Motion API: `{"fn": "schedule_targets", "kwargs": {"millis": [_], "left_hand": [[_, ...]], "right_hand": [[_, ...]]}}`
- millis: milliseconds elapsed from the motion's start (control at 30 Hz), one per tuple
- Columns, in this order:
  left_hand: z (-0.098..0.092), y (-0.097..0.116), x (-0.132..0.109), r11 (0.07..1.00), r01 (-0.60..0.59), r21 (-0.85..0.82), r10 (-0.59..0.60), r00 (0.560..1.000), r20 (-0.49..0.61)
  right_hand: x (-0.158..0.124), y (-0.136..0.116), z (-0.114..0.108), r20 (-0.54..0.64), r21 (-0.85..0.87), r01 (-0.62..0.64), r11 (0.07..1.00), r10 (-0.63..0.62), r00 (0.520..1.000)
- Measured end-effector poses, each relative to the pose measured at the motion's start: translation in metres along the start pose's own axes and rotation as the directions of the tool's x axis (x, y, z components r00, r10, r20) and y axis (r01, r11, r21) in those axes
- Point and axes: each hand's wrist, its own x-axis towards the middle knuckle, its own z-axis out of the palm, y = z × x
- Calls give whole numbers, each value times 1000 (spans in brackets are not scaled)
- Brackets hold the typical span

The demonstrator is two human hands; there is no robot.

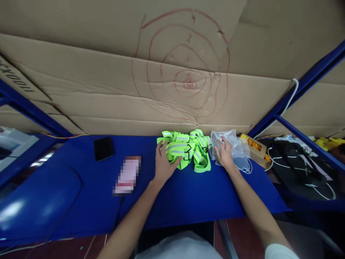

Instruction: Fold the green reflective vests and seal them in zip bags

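A heap of neon green straps with grey reflective stripes (192,148) lies at the back of the blue table (188,201). My left hand (163,162) rests on the heap's left side, fingers spread and slightly curled over the straps. Just to the right, my right hand (224,153) lies flat with fingers apart on a pile of clear plastic bags (235,147). Neither hand has lifted anything off the table.
A black phone-like slab (103,148) and a blurred pink card (127,175) lie left of the heap. A small cardboard box with yellow contents (256,148) sits right of the bags. Black fabric and white cables (299,169) fill the right side. A cardboard wall (172,72) backs the table.
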Motion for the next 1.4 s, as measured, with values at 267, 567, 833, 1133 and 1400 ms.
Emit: {"fn": "schedule_targets", "kwargs": {"millis": [267,567,833,1133,1400], "left_hand": [[3,-3,0,988,-84,127,59,980,192],[10,-3,-9,976,-115,183,85,983,164],[5,-8,-34,944,-223,245,164,958,237],[4,-1,-38,933,-193,304,115,959,259],[-9,11,-39,937,-162,311,69,955,289]], "right_hand": [[0,6,4,41,25,-17,1000,15,999],[-1,7,15,148,48,-31,998,24,989],[-37,6,7,233,53,-25,998,12,972],[-46,-6,6,216,45,-66,997,55,975],[-50,-11,-3,194,115,-57,992,34,980]]}}
